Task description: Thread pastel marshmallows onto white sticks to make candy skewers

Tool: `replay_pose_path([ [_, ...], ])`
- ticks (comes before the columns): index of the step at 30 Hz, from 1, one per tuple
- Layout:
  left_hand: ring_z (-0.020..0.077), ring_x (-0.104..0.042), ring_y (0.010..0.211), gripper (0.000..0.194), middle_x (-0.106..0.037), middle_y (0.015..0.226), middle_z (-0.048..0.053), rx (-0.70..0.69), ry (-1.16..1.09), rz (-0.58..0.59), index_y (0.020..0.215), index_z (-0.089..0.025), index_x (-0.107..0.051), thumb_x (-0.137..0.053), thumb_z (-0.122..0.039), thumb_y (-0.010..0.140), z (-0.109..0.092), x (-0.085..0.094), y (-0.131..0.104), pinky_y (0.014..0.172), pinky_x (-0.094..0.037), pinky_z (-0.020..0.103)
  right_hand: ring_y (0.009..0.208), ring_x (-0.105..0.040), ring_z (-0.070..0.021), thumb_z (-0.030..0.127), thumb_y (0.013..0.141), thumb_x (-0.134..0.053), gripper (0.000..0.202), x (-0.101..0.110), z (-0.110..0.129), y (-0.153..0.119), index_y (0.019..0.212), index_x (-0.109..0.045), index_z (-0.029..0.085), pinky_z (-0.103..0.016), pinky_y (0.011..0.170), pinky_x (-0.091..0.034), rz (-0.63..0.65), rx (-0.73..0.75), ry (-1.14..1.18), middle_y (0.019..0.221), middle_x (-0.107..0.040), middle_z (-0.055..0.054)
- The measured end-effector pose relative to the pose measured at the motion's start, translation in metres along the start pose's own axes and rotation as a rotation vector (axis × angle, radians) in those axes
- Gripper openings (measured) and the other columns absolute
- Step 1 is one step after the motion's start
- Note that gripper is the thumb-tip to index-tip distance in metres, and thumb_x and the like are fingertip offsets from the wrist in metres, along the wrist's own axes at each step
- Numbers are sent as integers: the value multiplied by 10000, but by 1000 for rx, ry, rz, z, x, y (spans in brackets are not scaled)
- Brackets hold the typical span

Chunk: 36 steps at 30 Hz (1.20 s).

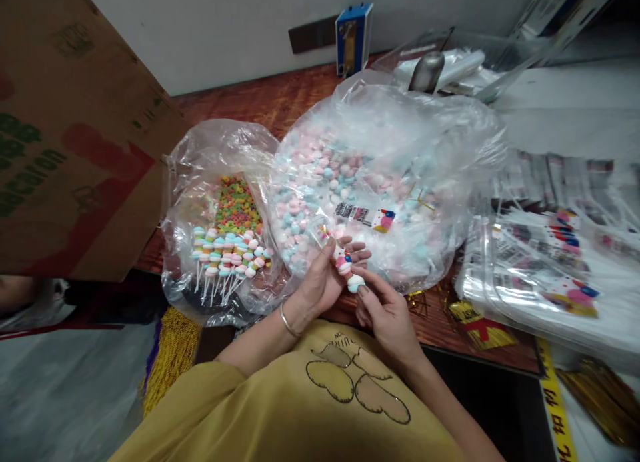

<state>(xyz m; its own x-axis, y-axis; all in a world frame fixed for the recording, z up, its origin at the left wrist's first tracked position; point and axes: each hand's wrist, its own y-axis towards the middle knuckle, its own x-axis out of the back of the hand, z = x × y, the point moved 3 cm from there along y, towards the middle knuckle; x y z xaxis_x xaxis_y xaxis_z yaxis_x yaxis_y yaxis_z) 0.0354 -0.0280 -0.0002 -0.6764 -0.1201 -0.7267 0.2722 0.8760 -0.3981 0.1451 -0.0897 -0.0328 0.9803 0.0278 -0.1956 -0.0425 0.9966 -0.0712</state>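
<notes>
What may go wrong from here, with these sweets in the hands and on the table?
The right hand pinches the held marshmallows, so these might get squashed. The marshmallow skewers lie piled near the front edge of the table and might slide off. The loose printed wrapper on the crinkled marshmallow bag might slip away.

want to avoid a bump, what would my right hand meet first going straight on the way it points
Beyond the candy it holds, your right hand would probably meet your left hand first, though the depth between them is unclear.
</notes>
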Motion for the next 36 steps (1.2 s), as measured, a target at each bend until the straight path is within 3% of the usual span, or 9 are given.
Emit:
replay_pose_path([
  [2,195,-694,878,395,-694,925,57,-10,-45,5,1053,-148,-663,-781,-434,806,-6,0,5,953,-513,404,377,-393,-76,388,999,-532,374,-2,-3,-1,1332,-615,238,-205,392,-402,49,-89,92,560,-490,87],
  [4,145,-661,749,352,-639,788,-3,-26,-49,6,1014,-152,-664,-807,-384,790,-9,-1,7,913,-528,374,426,-477,-89,365,1002,-527,376,-1,-1,-2,1346,-610,236,-218,441,-461,28,-21,-11,620,-564,57],
  [7,111,-604,645,340,-560,682,-44,-48,-9,-9,954,-155,-658,-829,-383,769,-11,-4,6,856,-548,349,858,-723,-181,274,1001,-510,397,1,8,-4,1384,-609,244,-318,785,-605,-28,263,-359,1042,-750,-71],
  [9,106,-589,628,344,-541,666,-47,-50,24,-35,930,-151,-654,-830,-396,766,-11,-7,3,857,-555,360,1121,-698,-219,210,1000,-476,444,-1,12,-7,1431,-577,241,-356,969,-570,5,421,-528,1271,-712,-95],
  [11,103,-577,618,350,-530,658,-48,-37,41,-51,918,-146,-649,-823,-412,772,-12,-10,0,874,-556,381,1186,-681,-217,163,997,-454,492,-3,13,-9,1480,-526,230,-338,999,-561,45,501,-614,1321,-694,-99],
  [17,116,-575,615,410,-505,628,-55,10,70,-47,926,-154,-631,-803,-493,772,-7,-10,-6,860,-556,390,1188,-688,-200,109,979,-471,551,-6,10,-13,1520,-467,211,-301,997,-566,54,562,-647,1341,-687,-103],
  [26,105,-583,596,467,-512,615,-66,-50,90,-120,928,-163,-606,-843,-507,718,-3,1,-3,716,-517,271,1147,-710,-230,228,1016,-479,443,-7,15,-8,1454,-540,195,-342,972,-579,1,477,-704,1309,-706,-113],
  [31,97,-575,617,457,-533,670,-58,-164,-12,-141,967,-166,-599,-785,-537,778,-16,0,5,793,-527,299,705,-739,-202,282,1002,-560,330,-3,16,-13,1287,-632,131,-278,635,-536,-86,605,-982,943,-789,-112],
  [36,99,-576,622,433,-525,667,-59,-157,-9,-105,964,-165,-613,-791,-514,782,-15,-1,6,854,-531,328,714,-688,-192,298,1012,-512,264,0,13,-12,1093,-719,156,-267,651,-492,-125,484,-895,802,-724,-84],
])
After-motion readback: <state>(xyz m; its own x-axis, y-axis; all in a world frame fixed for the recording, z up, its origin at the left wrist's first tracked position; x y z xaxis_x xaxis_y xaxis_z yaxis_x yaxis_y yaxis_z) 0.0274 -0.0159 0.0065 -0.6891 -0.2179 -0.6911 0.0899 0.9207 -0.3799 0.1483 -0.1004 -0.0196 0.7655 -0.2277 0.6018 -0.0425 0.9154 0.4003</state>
